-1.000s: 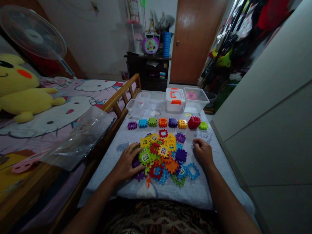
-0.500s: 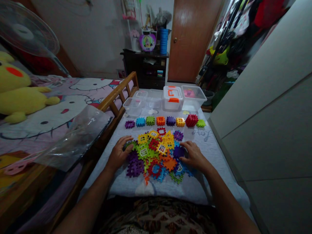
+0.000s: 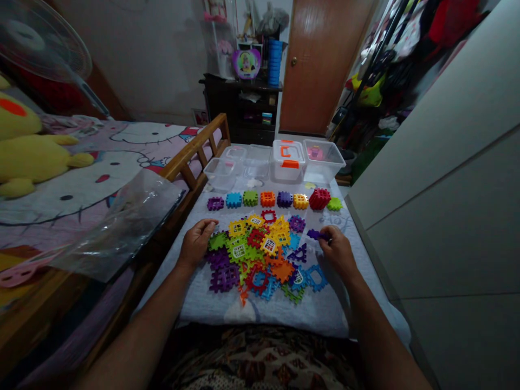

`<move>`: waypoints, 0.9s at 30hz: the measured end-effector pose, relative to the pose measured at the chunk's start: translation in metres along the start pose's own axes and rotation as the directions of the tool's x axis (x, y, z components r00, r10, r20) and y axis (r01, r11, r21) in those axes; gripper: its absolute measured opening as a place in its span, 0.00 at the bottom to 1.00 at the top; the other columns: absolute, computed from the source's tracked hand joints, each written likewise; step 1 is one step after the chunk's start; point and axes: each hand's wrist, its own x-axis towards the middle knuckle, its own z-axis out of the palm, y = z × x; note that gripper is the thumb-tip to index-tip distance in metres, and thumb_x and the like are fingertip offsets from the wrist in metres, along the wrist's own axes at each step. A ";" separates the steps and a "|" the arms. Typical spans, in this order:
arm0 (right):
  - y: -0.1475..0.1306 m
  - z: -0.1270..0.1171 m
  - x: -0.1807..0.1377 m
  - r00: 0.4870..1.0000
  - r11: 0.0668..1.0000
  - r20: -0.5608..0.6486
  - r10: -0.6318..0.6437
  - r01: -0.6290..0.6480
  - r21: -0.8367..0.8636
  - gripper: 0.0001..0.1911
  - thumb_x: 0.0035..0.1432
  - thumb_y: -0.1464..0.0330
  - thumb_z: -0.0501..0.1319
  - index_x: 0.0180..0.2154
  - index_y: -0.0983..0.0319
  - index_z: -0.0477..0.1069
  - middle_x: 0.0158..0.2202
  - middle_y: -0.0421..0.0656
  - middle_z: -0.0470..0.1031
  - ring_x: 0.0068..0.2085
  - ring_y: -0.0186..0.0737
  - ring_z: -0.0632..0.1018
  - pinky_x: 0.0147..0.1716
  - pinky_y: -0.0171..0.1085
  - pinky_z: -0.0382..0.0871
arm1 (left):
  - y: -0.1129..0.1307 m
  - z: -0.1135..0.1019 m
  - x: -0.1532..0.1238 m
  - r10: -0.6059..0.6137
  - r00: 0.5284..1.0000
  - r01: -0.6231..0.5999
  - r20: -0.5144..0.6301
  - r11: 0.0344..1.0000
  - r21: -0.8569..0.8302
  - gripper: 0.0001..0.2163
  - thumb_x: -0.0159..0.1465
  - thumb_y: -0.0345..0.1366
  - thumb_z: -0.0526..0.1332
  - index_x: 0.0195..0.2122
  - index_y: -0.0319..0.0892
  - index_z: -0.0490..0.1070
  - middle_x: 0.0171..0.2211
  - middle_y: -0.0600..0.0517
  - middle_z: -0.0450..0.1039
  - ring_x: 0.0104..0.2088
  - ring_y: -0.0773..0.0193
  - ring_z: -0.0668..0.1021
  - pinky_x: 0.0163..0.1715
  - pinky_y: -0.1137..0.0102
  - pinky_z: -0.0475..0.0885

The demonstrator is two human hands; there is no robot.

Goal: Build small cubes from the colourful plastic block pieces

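A heap of coloured plastic waffle tiles (image 3: 260,252) lies on a pale cloth (image 3: 260,314) in front of me. My right hand (image 3: 338,250) is at the heap's right edge, fingers pinched on a purple tile (image 3: 313,234) lifted off the pile. At the heap's left edge my left hand (image 3: 196,241) rests with curled fingers touching a green tile (image 3: 217,240); I cannot see anything gripped in it. Behind the heap runs a row of built cubes (image 3: 268,199) in purple, blue, green, orange, yellow and red.
Clear plastic boxes (image 3: 323,160), one with an orange-handled lid (image 3: 287,157), stand behind the row. A wooden bed rail (image 3: 190,157) and a clear plastic bag (image 3: 117,227) lie left. A white wardrobe (image 3: 439,179) stands right, a yellow plush toy (image 3: 28,157) far left.
My right hand went into the heap's right side, then drew back up with a purple tile pinched. My left hand slid from the lower left of the heap to its upper left edge.
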 end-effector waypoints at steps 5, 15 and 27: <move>-0.001 0.004 -0.008 0.997 0.970 -0.046 -0.067 0.054 -0.237 0.08 0.54 0.75 0.53 0.32 0.57 0.67 0.36 0.46 0.69 0.41 0.46 0.70 0.42 0.42 0.66 | 0.001 0.001 0.000 -0.008 1.000 0.008 -0.006 1.000 0.028 0.20 0.62 0.53 0.57 0.41 0.42 0.77 0.40 0.50 0.79 0.42 0.57 0.78 0.45 0.67 0.71; 0.020 -0.016 -0.017 0.934 0.946 0.347 -0.084 0.184 -0.266 0.26 0.49 0.75 0.59 0.52 0.61 0.73 0.50 0.50 0.73 0.50 0.49 0.72 0.52 0.45 0.65 | -0.003 0.002 -0.001 -0.002 1.000 0.001 0.017 0.998 0.062 0.20 0.62 0.53 0.57 0.42 0.42 0.77 0.41 0.50 0.79 0.42 0.57 0.78 0.46 0.66 0.71; 0.003 -0.013 0.003 0.928 0.861 0.373 -0.023 0.207 -0.464 0.16 0.51 0.64 0.66 0.42 0.63 0.75 0.40 0.52 0.73 0.43 0.51 0.73 0.45 0.44 0.67 | -0.003 0.004 0.000 0.000 1.000 -0.002 0.023 0.996 0.090 0.21 0.61 0.53 0.58 0.42 0.42 0.77 0.43 0.49 0.80 0.45 0.55 0.79 0.49 0.66 0.71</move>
